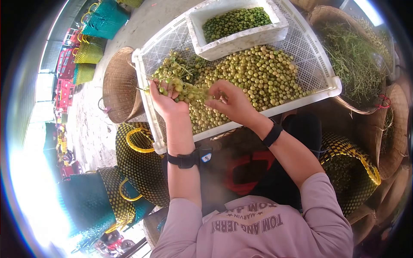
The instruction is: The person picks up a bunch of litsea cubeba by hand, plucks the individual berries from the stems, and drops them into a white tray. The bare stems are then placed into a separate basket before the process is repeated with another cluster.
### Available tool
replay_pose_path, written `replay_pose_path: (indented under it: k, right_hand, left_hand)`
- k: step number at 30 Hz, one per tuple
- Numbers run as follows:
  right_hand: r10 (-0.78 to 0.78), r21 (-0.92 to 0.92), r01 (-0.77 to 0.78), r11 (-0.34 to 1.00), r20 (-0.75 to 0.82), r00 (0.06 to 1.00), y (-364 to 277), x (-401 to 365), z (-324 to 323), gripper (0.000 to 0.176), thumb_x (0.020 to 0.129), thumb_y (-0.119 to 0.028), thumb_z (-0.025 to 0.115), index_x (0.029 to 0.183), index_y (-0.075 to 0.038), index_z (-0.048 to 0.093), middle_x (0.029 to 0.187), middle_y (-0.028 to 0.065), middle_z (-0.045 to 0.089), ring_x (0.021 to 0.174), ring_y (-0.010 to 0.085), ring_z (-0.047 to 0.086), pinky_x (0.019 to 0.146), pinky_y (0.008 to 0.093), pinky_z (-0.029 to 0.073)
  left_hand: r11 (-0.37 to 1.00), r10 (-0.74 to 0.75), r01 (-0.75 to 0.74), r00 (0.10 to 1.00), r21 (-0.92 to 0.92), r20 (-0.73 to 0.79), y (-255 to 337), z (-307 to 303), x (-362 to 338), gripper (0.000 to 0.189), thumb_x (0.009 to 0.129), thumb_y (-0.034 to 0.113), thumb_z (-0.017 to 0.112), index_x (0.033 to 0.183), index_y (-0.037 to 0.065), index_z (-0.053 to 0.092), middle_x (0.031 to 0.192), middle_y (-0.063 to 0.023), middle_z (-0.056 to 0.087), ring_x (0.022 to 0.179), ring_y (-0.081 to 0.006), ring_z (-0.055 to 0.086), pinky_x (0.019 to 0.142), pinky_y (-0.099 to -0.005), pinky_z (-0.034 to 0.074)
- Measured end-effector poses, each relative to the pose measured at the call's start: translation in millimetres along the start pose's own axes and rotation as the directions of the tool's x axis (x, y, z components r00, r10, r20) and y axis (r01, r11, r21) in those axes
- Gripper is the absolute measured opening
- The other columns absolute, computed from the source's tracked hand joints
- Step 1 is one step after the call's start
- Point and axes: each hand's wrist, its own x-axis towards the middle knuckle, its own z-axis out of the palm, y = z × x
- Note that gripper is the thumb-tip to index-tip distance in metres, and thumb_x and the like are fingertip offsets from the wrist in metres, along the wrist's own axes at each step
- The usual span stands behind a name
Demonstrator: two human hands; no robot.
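Before us, loose fruits (266, 71) lie in a tray (332, 87), with a box (243, 43) holding more fruits (236, 22) behind them and a stemmed heap (183, 64) to their left. A basket (120, 86) stands to our left, another basket (320, 16), holding stalks (350, 62), right.

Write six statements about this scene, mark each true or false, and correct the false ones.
1. The left hand cups a bunch of small round fruits on stems. True.
2. The right hand wears a glove. False: it is bare.
3. Many loose round fruits lie in the white tray. True.
4. The white box is empty. False: it holds small green fruits.
5. A dark band is around the right wrist. True.
6. The person's shirt is plain. False: it has lettering across the front.
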Motion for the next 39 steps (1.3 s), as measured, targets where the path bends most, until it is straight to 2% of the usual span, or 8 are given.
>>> replay_pose_path:
  k: [10,11,15,17,18,20,25,39]
  right_hand:
    - [0.271,0.258,-0.226,0.939,-0.154,0.950,14,14,-21,0.020,0.089,-0.016,0.061,0.105,-0.005,0.061,0.093,0.0080,0.059,0.086,0.0160,0.056,0.077,0.0277,0.044]
    - [-0.129,-0.254,0.056,0.966,-0.279,0.952,34,19,-25,0.021,0.088,-0.015,0.060,0.106,-0.004,0.060,0.096,0.0097,0.061,0.088,0.0195,0.057,0.078,0.0304,0.045]
    - [-0.468,-0.699,0.144,0.700,-0.296,0.833,22,24,-31,0.020,0.086,-0.015,0.062,0.102,-0.004,0.061,0.092,0.0097,0.063,0.082,0.0241,0.058,0.074,0.0338,0.046]
    - [0.000,-0.205,-0.028,0.978,-0.132,0.991,22,14,-21,0.019,0.087,-0.019,0.064,0.098,-0.003,0.063,0.084,0.0045,0.063,0.076,0.0176,0.057,0.070,0.0300,0.046]
    - [0.001,-0.205,-0.028,0.978,-0.131,0.991,17,12,-18,0.019,0.087,-0.019,0.064,0.098,-0.003,0.063,0.084,0.0045,0.063,0.076,0.0176,0.057,0.070,0.0300,0.046]
    - [0.312,0.377,-0.361,0.853,0.185,0.932,9,8,-13,0.022,0.089,-0.024,0.063,0.103,-0.007,0.063,0.085,-0.0041,0.059,0.076,0.0065,0.051,0.066,0.0228,0.042]
    - [0.263,0.442,-0.337,0.831,0.222,0.939,11,6,-4,0.019,0.090,-0.024,0.062,0.098,-0.007,0.063,0.082,-0.0057,0.058,0.072,0.0018,0.048,0.062,0.0185,0.039]
    - [0.292,0.570,-0.437,0.696,0.331,0.897,9,2,-9,0.015,0.090,-0.021,0.063,0.095,-0.008,0.061,0.084,-0.0026,0.060,0.068,0.0022,0.049,0.060,0.0186,0.040]
  left_hand:
    - [0.998,0.064,-0.065,0.993,-0.013,-0.098,13,9,-7,0.018,0.091,0.033,0.057,0.087,0.016,0.052,0.073,0.0060,0.040,0.064,-0.0067,0.036,0.059,-0.0214,0.035]
    - [0.997,0.064,-0.065,0.997,-0.035,-0.042,15,8,-7,0.019,0.091,0.033,0.057,0.086,0.016,0.052,0.070,0.0064,0.039,0.061,-0.0065,0.036,0.057,-0.0210,0.035]
    - [0.994,0.061,-0.056,0.997,-0.094,0.053,21,9,-8,0.019,0.093,0.032,0.054,0.085,0.016,0.053,0.065,0.0066,0.037,0.056,-0.0049,0.033,0.050,-0.0191,0.029]
    - [0.992,0.060,-0.052,0.996,-0.115,0.069,24,10,-8,0.019,0.094,0.031,0.053,0.085,0.016,0.053,0.064,0.0065,0.037,0.055,-0.0042,0.033,0.047,-0.0183,0.027]
    - [0.991,0.057,-0.037,0.985,-0.129,0.161,25,8,-8,0.018,0.095,0.030,0.052,0.085,0.015,0.053,0.064,0.0065,0.037,0.054,-0.0039,0.032,0.045,-0.0185,0.024]
    - [0.990,0.051,-0.016,0.967,-0.139,0.250,24,5,-10,0.017,0.096,0.029,0.050,0.085,0.015,0.053,0.064,0.0064,0.036,0.054,-0.0035,0.031,0.043,-0.0188,0.022]
    - [0.987,0.033,0.055,0.846,-0.149,0.532,21,4,-13,0.017,0.097,0.027,0.048,0.086,0.015,0.050,0.066,0.0065,0.034,0.052,-0.0026,0.026,0.042,-0.0189,0.017]
    - [0.970,0.032,0.115,0.815,-0.214,0.579,26,6,-9,0.019,0.098,0.025,0.046,0.083,0.013,0.048,0.063,0.0060,0.034,0.050,-0.0029,0.025,0.041,-0.0188,0.019]
